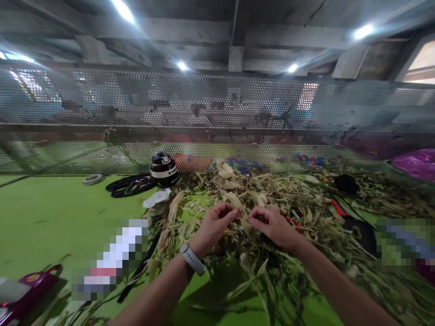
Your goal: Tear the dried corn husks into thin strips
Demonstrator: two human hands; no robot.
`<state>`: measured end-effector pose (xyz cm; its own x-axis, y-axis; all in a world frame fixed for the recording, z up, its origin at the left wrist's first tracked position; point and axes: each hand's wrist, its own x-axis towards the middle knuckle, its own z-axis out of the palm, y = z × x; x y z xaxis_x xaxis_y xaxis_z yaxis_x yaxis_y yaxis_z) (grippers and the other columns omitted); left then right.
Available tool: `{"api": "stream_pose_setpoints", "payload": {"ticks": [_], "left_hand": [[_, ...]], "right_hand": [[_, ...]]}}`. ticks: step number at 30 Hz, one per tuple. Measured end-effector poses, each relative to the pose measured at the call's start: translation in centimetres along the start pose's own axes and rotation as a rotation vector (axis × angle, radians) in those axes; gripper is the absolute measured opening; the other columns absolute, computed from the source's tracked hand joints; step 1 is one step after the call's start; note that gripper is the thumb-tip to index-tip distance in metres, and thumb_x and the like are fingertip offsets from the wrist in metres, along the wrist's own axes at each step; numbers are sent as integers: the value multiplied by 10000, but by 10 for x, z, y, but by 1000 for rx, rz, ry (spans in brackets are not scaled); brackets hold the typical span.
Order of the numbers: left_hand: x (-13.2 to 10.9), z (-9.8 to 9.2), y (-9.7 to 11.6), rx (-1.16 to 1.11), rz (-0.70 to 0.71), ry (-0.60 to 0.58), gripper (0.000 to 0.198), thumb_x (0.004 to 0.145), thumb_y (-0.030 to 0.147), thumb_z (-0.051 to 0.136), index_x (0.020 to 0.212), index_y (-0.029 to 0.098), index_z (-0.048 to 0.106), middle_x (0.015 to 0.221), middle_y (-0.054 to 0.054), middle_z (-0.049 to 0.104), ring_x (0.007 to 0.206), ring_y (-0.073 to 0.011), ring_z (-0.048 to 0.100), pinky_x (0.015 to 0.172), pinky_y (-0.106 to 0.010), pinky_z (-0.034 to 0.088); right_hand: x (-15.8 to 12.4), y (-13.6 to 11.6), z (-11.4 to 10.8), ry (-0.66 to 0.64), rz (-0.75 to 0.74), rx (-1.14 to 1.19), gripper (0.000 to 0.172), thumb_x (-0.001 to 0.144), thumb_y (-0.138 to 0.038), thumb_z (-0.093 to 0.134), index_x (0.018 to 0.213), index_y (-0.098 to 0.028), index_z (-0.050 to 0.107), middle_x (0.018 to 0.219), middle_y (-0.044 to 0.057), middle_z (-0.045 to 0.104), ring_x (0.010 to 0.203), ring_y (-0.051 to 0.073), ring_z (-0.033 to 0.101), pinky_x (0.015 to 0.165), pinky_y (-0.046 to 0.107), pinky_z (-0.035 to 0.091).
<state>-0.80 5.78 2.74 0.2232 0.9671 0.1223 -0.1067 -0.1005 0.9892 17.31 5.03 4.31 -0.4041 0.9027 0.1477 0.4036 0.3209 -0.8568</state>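
My left hand (215,224), with a pale watch (193,259) on the wrist, pinches the upper left part of a pale dried corn husk (247,224). Thumb and forefinger of my right hand (277,228) are closed on the same husk's right edge, a short way from the left fingertips. Both hands are held over a heap of dry, shredded husks (292,194), yellowish to green. Just behind my right hand, a red looped piece (295,223) pokes out of the heap; its kind is unclear.
A perforated metal screen (204,108) runs along the back of the green surface (61,213). Left stand a black jug (163,172), a black pouch (131,184), a tape roll (93,179) and white tissue (157,198). Purple plastic (416,164) lies far right, a magenta item (30,292) front left.
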Motion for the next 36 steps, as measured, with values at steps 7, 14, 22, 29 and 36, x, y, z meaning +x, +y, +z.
{"api": "stream_pose_setpoints", "payload": {"ticks": [7,14,22,29,36], "left_hand": [[-5,1,3,271,71,-192,231,765,353,559,644,156,559,566,25,507,520,-92,421,487,-199,332],[-5,1,6,378,134,-235,175,788,290,519,680,159,563,627,16,512,582,-107,435,546,-213,359],[-10,4,-1,443,194,-211,149,812,286,497,712,176,510,617,30,470,564,-106,403,519,-205,326],[-18,14,3,488,206,-65,128,791,237,504,672,190,519,551,48,459,509,-99,375,490,-204,272],[-9,-2,16,227,150,53,195,772,323,568,666,182,487,560,57,461,510,-84,417,486,-192,323]], "right_hand": [[-6,-9,-1,0,-83,-205,173,849,-304,474,798,-167,567,742,8,576,709,133,501,661,231,387],[-10,-9,-4,-61,-116,-431,162,842,-240,451,782,-175,587,675,3,601,609,118,497,567,211,325],[-10,-6,1,14,-170,-620,146,795,-231,482,740,-177,607,632,7,604,573,118,482,553,222,282],[-7,-3,12,252,-92,-916,124,775,-241,500,695,-183,575,645,60,615,613,166,511,576,265,279],[3,26,-47,553,291,-901,137,775,-260,467,711,-210,578,668,33,624,613,161,521,552,250,274]]}}
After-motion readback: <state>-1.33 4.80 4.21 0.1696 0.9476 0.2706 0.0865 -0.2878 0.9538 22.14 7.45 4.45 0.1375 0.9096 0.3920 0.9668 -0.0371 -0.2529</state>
